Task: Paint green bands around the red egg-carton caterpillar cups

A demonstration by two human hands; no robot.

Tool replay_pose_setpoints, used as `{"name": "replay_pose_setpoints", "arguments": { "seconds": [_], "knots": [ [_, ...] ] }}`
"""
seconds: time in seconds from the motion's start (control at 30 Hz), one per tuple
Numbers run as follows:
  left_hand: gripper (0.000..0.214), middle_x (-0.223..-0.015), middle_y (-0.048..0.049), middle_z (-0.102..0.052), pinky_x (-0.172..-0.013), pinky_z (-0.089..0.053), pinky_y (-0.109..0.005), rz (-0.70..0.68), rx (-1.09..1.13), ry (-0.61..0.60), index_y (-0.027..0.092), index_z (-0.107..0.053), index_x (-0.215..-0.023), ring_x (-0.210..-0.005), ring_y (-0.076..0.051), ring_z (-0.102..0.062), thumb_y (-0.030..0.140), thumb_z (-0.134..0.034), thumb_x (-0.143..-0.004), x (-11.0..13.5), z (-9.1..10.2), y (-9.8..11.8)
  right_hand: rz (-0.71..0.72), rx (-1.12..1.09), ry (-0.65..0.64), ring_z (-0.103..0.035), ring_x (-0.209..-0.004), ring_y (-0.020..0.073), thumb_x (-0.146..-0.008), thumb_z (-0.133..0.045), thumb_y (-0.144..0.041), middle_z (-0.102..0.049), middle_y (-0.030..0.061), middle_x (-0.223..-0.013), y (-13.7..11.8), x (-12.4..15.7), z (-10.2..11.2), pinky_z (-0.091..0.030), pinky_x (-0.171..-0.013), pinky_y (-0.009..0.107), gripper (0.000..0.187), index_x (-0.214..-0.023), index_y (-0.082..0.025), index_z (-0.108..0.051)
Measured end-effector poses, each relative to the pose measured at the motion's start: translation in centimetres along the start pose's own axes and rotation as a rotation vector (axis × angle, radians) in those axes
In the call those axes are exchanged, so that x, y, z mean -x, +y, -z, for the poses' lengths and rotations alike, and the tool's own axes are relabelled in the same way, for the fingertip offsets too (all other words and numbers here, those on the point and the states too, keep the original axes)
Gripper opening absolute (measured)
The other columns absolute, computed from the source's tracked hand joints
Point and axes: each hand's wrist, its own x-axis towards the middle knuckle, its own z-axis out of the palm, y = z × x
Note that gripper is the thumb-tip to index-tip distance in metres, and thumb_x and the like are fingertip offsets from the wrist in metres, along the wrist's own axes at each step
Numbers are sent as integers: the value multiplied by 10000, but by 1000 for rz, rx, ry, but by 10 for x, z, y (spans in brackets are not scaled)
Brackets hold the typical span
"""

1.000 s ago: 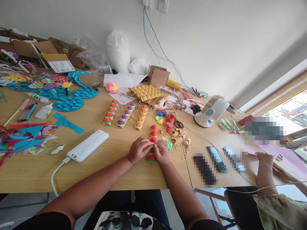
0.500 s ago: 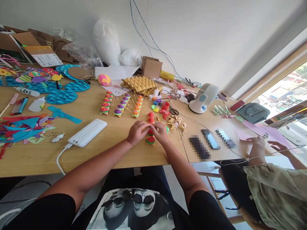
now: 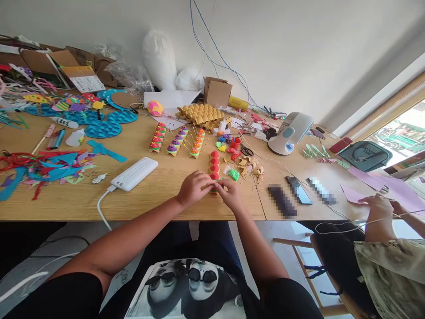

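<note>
A strip of egg-carton cups with red clay tops (image 3: 214, 163) lies lengthwise in front of me. At its near end my left hand (image 3: 195, 189) and my right hand (image 3: 229, 195) meet, fingertips pinched together over the nearest cup. What is between the fingertips is hidden. A little green shows at that cup below them. Just right of the strip sits a lump of green clay (image 3: 233, 174). Behind stand three finished-looking strips: a red one (image 3: 157, 138), a purple one (image 3: 177, 141) and an orange one (image 3: 198, 143), with pins sticking out.
Torn carton pieces (image 3: 252, 166), scissors (image 3: 247, 151) and a red clay tub (image 3: 235, 144) lie right of the strip. A white power bank (image 3: 134, 174) is at left, a fan (image 3: 290, 133) at right. A co-worker's hands (image 3: 380, 204) are on purple paper.
My hands have moved from the middle cups to the nearest cup of the red strip, uncovering the cups behind and the green clay. The view has turned slightly left.
</note>
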Motion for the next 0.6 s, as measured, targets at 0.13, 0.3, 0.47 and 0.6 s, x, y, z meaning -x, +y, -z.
{"name": "replay_pose_setpoints", "arguments": {
  "seconds": [0.13,0.3,0.47,0.6],
  "knots": [
    [139,-940,-48,-779,-801,-565,-335,-44,-28,-12,192,-749,-1093,-883,-192,-672,192,-699,-963,10,-2,-2,-11,-14,5,-674,-737,191,-934,-708,-445,-785,54,-795,7,7,-6,-524,-767,332,261,-882,-213,-816],
    [190,-953,-47,-786,-813,-584,-347,-123,-24,-4,203,-743,-1144,-896,-192,-689,178,-703,-960,14,-6,-2,32,44,52,-645,-734,196,-949,-702,-408,-753,49,-748,14,18,-6,-494,-739,332,230,-896,-224,-829],
    [180,-942,-45,-788,-805,-589,-346,-122,-2,-31,217,-755,-1136,-894,-188,-699,192,-697,-967,16,-7,-1,85,126,72,-610,-728,193,-977,-678,-410,-713,40,-711,15,26,-5,-471,-740,338,245,-905,-230,-828],
    [173,-940,-45,-788,-808,-590,-348,-112,-14,-27,219,-757,-1125,-889,-187,-703,184,-695,-967,17,-7,1,100,114,74,-602,-722,192,-984,-671,-394,-715,46,-720,16,25,-6,-458,-719,335,243,-917,-222,-830]
  ]
}}
